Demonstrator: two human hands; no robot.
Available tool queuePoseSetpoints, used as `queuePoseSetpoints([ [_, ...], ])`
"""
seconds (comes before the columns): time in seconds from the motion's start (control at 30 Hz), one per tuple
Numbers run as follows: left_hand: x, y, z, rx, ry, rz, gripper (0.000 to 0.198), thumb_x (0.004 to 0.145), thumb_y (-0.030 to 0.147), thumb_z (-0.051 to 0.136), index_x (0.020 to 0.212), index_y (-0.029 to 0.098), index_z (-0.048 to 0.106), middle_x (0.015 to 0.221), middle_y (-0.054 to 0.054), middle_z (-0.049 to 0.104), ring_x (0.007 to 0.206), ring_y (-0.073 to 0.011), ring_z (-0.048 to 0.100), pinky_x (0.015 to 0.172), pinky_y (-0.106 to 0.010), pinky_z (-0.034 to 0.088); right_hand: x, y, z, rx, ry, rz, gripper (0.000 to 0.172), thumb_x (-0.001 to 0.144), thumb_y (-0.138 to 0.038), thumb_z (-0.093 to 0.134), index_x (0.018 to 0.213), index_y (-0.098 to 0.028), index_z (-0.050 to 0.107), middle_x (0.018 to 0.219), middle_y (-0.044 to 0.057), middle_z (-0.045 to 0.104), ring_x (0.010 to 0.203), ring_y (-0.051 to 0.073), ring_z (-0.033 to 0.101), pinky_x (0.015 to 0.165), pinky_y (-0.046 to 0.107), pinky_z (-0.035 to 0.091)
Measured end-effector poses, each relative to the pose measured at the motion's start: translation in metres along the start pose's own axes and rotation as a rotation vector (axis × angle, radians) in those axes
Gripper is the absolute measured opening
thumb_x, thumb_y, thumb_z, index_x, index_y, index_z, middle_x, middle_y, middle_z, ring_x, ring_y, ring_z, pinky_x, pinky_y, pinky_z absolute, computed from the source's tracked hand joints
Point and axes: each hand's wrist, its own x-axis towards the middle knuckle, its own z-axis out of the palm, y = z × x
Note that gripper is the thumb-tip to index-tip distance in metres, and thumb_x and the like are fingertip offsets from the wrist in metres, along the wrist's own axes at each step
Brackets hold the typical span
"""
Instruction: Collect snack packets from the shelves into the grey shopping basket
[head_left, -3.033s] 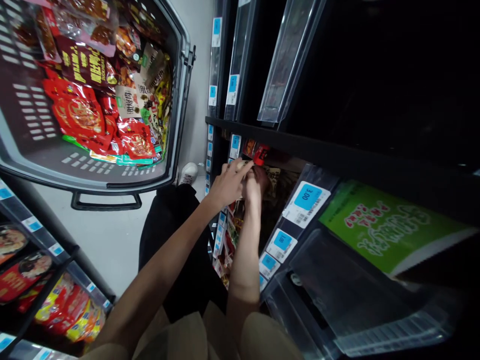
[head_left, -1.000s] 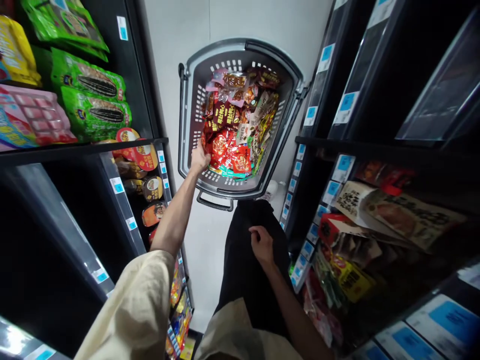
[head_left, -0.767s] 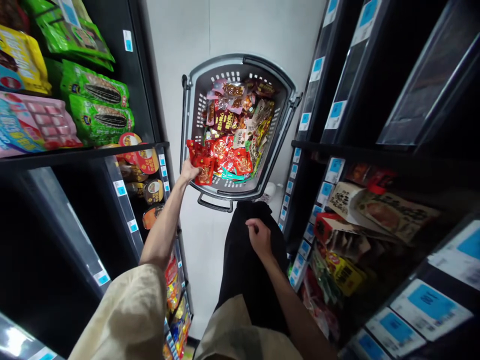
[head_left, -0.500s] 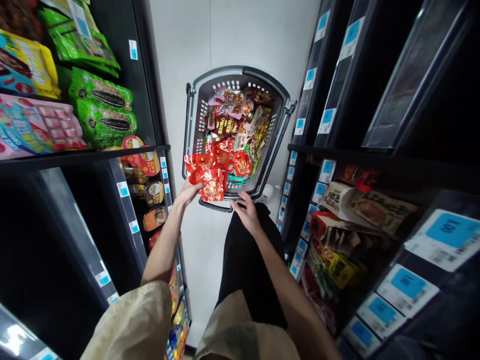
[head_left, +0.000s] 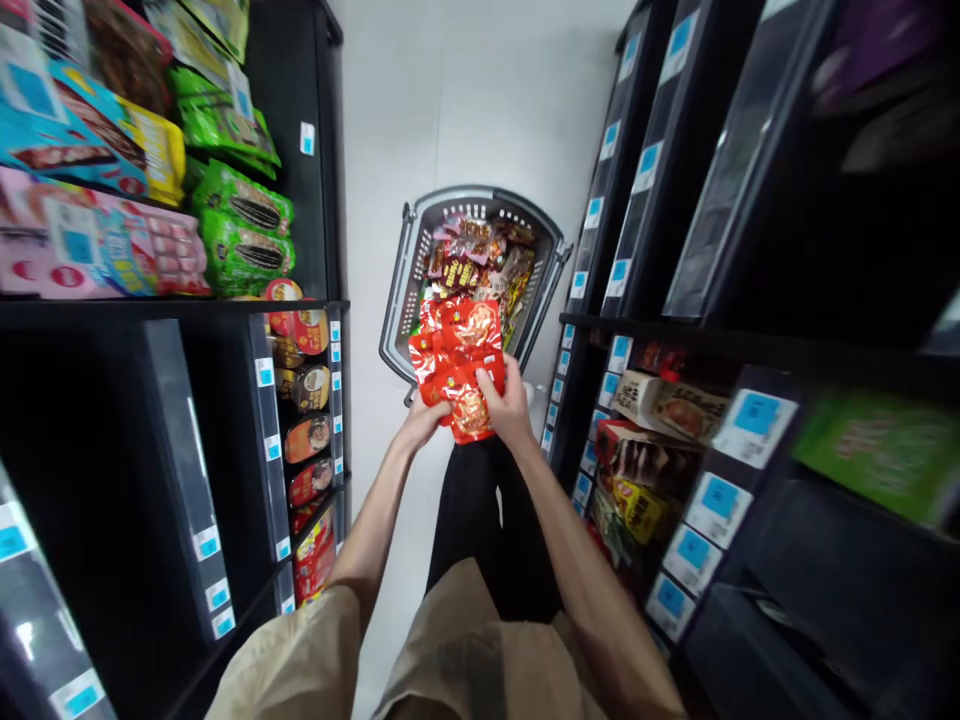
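Several red snack packets (head_left: 469, 400) are held in front of me, fanned over the near part of a grey basket (head_left: 403, 290). My left hand (head_left: 425, 420) grips their lower left side. On their right side, my right hand (head_left: 508, 402) is closed with the thumb on top of a packet. Inside the basket lie mixed small packets (head_left: 461, 272) in brown, pink and yellow wrappers. The red packets hide the basket's near edge.
Dark shelves stand close on both sides, with green seed bags (head_left: 247, 225) and round cups (head_left: 307, 440) at left. Boxes and packets (head_left: 637, 510) fill a right shelf. Pale floor (head_left: 487, 90) runs between them.
My right hand has moved from the basket's near rim onto the red packets. The packets have shifted right and are spread wider. The basket appears smaller and a little lower in view.
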Motion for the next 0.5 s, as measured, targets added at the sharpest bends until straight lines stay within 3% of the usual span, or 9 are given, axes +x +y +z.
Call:
queuePoseSetpoints([
  [0.17, -0.111, 0.042, 0.027, -0.141, -0.061, 0.021, 0.060, 0.053, 0.022, 0.086, 0.112, 0.021, 0.070, 0.110, -0.006, 0.080, 0.111, -0.0337, 0.074, 0.105, -0.050, 0.056, -0.074, -0.089, -0.016, -0.188, -0.032, -0.192, 0.037, 0.090, -0.045, 0.068, 0.118, -0.022, 0.063, 0.113, 0.008, 0.070, 0.108, 0.026, 0.068, 0.102, 0.043, 0.053],
  [0.3, -0.207, 0.084, 0.049, -0.263, -0.160, 0.063, 0.053, 0.061, 0.039, 0.091, 0.107, 0.020, 0.074, 0.113, -0.011, 0.080, 0.121, -0.0378, 0.070, 0.110, -0.052, 0.053, -0.143, -0.167, -0.022, -0.138, -0.047, -0.250, 0.042, 0.085, -0.044, 0.074, 0.120, -0.023, 0.063, 0.115, 0.009, 0.072, 0.106, 0.027, 0.070, 0.096, 0.044, 0.058],
  [0.4, -0.277, 0.118, 0.068, -0.359, -0.290, 0.075, 0.065, 0.065, 0.060, 0.087, 0.114, 0.018, 0.075, 0.121, -0.014, 0.078, 0.131, -0.0411, 0.064, 0.115, -0.055, 0.050, -0.199, -0.224, -0.022, -0.005, -0.025, -0.259, 0.056, 0.073, -0.042, 0.086, 0.119, -0.024, 0.061, 0.111, 0.008, 0.075, 0.097, 0.027, 0.074, 0.085, 0.042, 0.062],
  [0.5, -0.335, 0.144, 0.083, -0.417, -0.380, 0.108, 0.079, 0.072, 0.073, 0.077, 0.127, 0.017, 0.071, 0.130, -0.015, 0.075, 0.139, -0.0399, 0.058, 0.119, -0.054, 0.047, -0.247, -0.267, -0.023, 0.106, 0.019, -0.305, 0.052, 0.072, -0.043, 0.087, 0.114, -0.023, 0.063, 0.107, 0.007, 0.077, 0.092, 0.026, 0.075, 0.083, 0.040, 0.063],
])
